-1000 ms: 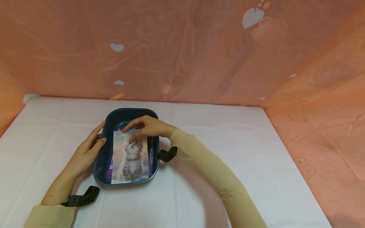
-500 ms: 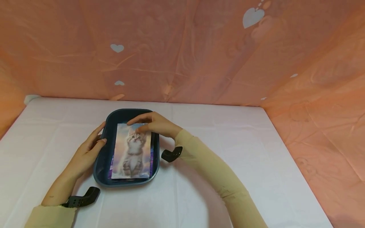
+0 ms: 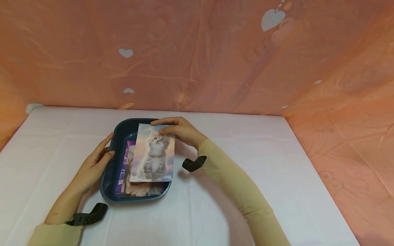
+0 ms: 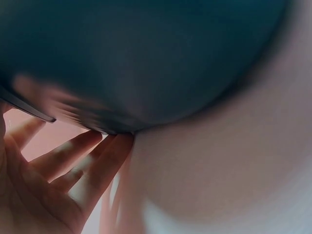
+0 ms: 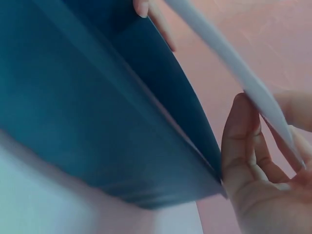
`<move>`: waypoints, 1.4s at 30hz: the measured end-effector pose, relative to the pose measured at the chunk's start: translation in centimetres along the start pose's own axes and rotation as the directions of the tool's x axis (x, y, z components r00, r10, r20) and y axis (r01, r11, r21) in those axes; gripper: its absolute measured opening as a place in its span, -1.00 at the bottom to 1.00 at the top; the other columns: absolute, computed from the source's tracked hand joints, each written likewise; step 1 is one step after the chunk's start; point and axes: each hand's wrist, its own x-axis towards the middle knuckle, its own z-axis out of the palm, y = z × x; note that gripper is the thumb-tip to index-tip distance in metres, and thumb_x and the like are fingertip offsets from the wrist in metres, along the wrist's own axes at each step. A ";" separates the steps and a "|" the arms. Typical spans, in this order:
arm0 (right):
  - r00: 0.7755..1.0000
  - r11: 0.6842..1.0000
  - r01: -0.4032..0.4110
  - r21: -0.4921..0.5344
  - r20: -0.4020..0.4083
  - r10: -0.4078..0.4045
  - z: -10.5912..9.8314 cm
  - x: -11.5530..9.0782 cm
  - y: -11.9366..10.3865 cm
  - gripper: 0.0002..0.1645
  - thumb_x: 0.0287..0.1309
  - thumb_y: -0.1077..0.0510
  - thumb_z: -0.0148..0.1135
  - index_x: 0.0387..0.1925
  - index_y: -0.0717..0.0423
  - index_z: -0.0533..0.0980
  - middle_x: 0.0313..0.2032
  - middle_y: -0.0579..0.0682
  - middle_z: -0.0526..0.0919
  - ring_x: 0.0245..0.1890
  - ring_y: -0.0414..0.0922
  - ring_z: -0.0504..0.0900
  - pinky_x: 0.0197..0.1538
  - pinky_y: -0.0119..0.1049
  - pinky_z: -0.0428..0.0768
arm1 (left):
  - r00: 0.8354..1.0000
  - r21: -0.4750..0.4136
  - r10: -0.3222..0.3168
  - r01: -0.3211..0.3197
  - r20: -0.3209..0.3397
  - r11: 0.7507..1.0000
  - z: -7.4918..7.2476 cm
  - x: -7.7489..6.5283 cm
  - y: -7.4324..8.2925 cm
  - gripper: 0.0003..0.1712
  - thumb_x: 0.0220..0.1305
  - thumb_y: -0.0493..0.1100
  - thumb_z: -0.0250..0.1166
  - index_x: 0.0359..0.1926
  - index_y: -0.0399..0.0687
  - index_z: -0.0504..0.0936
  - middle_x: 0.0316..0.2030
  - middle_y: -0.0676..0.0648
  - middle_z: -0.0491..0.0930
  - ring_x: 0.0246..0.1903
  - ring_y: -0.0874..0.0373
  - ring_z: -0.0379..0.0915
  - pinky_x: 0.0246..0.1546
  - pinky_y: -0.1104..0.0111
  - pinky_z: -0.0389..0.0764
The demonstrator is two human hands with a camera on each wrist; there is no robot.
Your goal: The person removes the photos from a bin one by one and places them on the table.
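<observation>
My right hand (image 3: 184,131) pinches the top edge of a kitten picture card (image 3: 152,157), thumb on the front and fingers behind. The card is raised over the right part of a dark blue tray (image 3: 105,181). In the right wrist view the card (image 5: 229,61) shows edge-on between thumb and fingers. Under it in the tray lie another animal picture card (image 3: 141,190) and a purple-edged card (image 3: 121,177), both partly covered. My left hand (image 3: 93,162) holds the tray's left wall, thumb over the rim. Its fingers (image 4: 105,168) press the outer side in the left wrist view.
The tray stands on a table with a white cloth (image 3: 246,164). Orange sheeting with pale hearts (image 3: 197,61) rises behind the table and along its sides. Each wrist wears a black camera mount (image 3: 194,164).
My right hand has slid the kitten card up and to the right, raising it off the stack. More of the animal card below is uncovered. The left hand stays at the tray.
</observation>
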 end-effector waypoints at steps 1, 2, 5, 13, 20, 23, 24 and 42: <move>1.000 1.000 -0.001 0.013 -0.007 0.001 -0.2 -0.1 0.0 -0.58 0.23 0.30 0.19 0.14 0.16 0.54 0.15 -0.05 0.56 -0.19 -0.20 0.60 -0.14 -0.35 0.55 | 1.000 0.001 0.001 -0.001 0.002 1.000 0.0 0.0 0.0 -0.34 0.49 -0.08 -0.05 0.51 0.25 -0.04 0.25 -0.49 0.30 0.08 0.28 0.35 -0.11 0.65 0.37; 1.000 1.000 -0.002 0.018 -0.015 0.002 -0.4 -0.2 0.0 -0.57 0.22 0.31 0.18 0.14 0.16 0.53 0.16 -0.05 0.56 -0.15 -0.22 0.59 -0.11 -0.35 0.55 | 1.000 0.001 0.004 -0.004 0.004 1.000 0.0 -0.1 0.0 -0.34 0.49 -0.08 -0.05 0.51 0.27 -0.04 0.25 -0.48 0.30 0.10 0.29 0.33 -0.10 0.65 0.36; 0.999 1.000 -0.010 0.025 -0.047 0.011 -1.1 -0.7 0.0 -0.56 0.21 0.32 0.19 0.15 0.15 0.53 0.18 -0.06 0.54 -0.01 -0.22 0.57 -0.02 -0.35 0.54 | 1.000 -0.007 0.019 -0.019 0.007 1.000 0.1 -0.3 0.0 -0.35 0.49 -0.06 -0.06 0.51 0.29 -0.04 0.23 -0.49 0.31 0.02 0.53 0.28 -0.10 0.67 0.35; 0.992 1.000 -0.002 0.020 -0.129 0.005 -3.3 -1.8 -0.1 -0.55 0.20 0.34 0.17 0.15 0.17 0.53 0.24 -0.07 0.47 0.06 -0.15 0.50 -0.02 -0.36 0.51 | 1.000 -0.013 0.026 -0.026 0.001 1.000 -0.1 -0.8 0.1 -0.35 0.49 -0.04 -0.05 0.51 0.31 -0.04 0.22 -0.50 0.32 -0.07 0.69 0.20 -0.20 0.76 0.27; 0.981 1.000 -0.028 0.014 -0.192 0.030 -5.2 -2.6 0.1 -0.57 0.22 0.32 0.16 0.14 0.13 0.54 0.32 -0.06 0.38 -0.03 -0.19 0.49 -0.08 -0.39 0.50 | 1.000 -0.023 0.014 -0.014 0.007 1.000 -0.3 -1.0 0.1 -0.34 0.50 -0.04 -0.06 0.51 0.30 -0.06 0.23 -0.52 0.30 -0.09 0.69 0.20 -0.22 0.75 0.29; 0.976 0.999 -0.040 0.012 -0.215 0.042 -5.9 -2.9 0.2 -0.57 0.24 0.32 0.14 0.15 0.12 0.53 0.30 -0.11 0.40 0.02 -0.19 0.47 -0.05 -0.38 0.49 | 1.000 -0.024 0.011 -0.010 0.009 1.000 -0.3 -1.1 0.1 -0.34 0.50 -0.05 -0.06 0.51 0.30 -0.06 0.23 -0.52 0.30 -0.10 0.70 0.20 -0.23 0.75 0.29; 0.974 0.999 -0.042 0.012 -0.221 0.044 -6.1 -2.9 0.3 -0.57 0.24 0.32 0.14 0.15 0.13 0.53 0.30 -0.12 0.40 0.03 -0.18 0.46 -0.04 -0.37 0.49 | 1.000 -0.025 0.010 -0.010 0.009 1.000 -0.3 -1.1 0.1 -0.34 0.50 -0.05 -0.06 0.51 0.30 -0.06 0.23 -0.52 0.30 -0.09 0.69 0.21 -0.23 0.75 0.29; 0.956 0.994 -0.106 0.022 -0.273 0.108 -8.8 -2.8 1.9 -0.56 0.26 0.33 0.11 0.17 0.17 0.51 0.29 -0.04 0.41 -0.11 -0.20 0.51 -0.17 -0.38 0.52 | 1.000 -0.076 0.009 -0.009 -0.003 0.997 0.5 -1.6 0.6 -0.35 0.50 -0.08 -0.07 0.51 0.29 -0.06 0.22 -0.50 0.31 -0.09 0.65 0.26 -0.21 0.73 0.32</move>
